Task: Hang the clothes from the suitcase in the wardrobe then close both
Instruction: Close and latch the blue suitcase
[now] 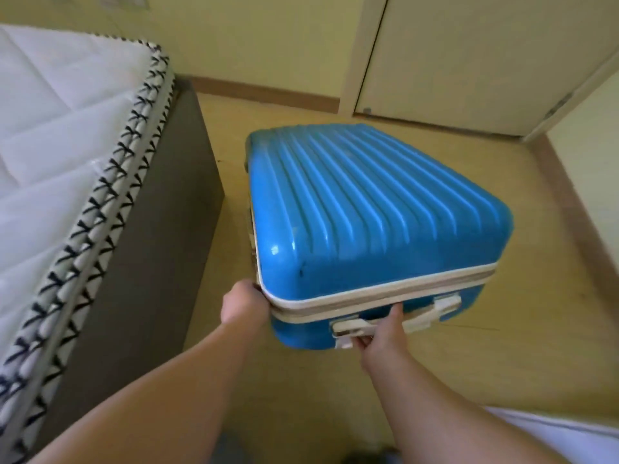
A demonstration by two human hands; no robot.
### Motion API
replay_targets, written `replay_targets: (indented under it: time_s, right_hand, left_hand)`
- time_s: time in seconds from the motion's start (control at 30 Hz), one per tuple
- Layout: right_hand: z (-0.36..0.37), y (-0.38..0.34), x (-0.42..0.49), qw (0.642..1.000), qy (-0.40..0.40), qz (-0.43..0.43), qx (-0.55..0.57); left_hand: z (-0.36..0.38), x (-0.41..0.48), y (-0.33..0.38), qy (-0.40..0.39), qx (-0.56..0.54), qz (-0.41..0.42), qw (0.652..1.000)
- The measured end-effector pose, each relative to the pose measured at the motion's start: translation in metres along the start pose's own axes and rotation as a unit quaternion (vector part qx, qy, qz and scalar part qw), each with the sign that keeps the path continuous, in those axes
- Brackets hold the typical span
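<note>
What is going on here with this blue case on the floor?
A person is handling a blue suitcase that lies flat on the floor beside the bed. The right hand grips the white handle on the near side. The left hand is against the near left corner, by the zip seam, with its fingers hidden. The suitcase looks shut, and no clothes are visible.

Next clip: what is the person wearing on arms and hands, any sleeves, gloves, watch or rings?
The left forearm and right forearm are bare to the frame edge, no sleeves in view. The left hand and right hand wear no gloves; no watch, bracelet or ring shows on the visible parts.
</note>
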State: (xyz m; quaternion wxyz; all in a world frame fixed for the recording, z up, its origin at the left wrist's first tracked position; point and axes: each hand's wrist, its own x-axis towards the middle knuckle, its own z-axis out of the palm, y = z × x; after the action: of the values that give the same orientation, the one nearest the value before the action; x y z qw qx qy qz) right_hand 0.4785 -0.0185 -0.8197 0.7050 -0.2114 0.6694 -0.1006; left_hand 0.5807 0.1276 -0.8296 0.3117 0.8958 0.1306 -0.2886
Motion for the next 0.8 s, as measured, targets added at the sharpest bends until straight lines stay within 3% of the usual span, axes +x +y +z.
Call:
replay_targets:
  time_s: [0.17,0.3,0.4,0.5,0.57,0.7,0.77,0.8]
  right_hand:
    - [0.031,-0.061,-0.15,0.999,0.0,-0.018,-0.041]
    - [0.072,-0.091,-0.233,0.998,-0.019,-0.014,-0.06]
    - [0.102,-0.101,-0.27,0.997,-0.028,-0.022,-0.065]
    - [0.127,-0.111,-0.293,0.995,-0.058,-0.03,-0.073]
    - [0.144,-0.121,-0.303,0.992,-0.085,-0.024,-0.086]
    - [0.172,-0.153,-0.301,0.973,-0.087,-0.044,-0.208]
    - [0.18,-0.165,-0.298,0.927,-0.047,-0.094,-0.361]
    - [0.182,-0.171,-0.293,0.867,-0.008,-0.153,-0.474]
  left_hand:
    - [-0.127,-0.088,0.088,0.011,-0.103,-0.026,0.994]
    - [-0.197,-0.112,0.137,-0.005,-0.116,0.045,0.992]
    - [-0.232,-0.117,0.158,-0.044,-0.025,0.223,0.973]
    - [-0.24,-0.121,0.175,-0.117,0.201,0.354,0.906]
    - [-0.237,-0.12,0.187,-0.149,0.332,0.379,0.851]
    - [-0.233,-0.098,0.225,-0.127,0.401,0.374,0.827]
    - [-0.233,-0.09,0.239,-0.098,0.44,0.377,0.809]
    - [-0.23,-0.087,0.245,-0.085,0.467,0.378,0.795]
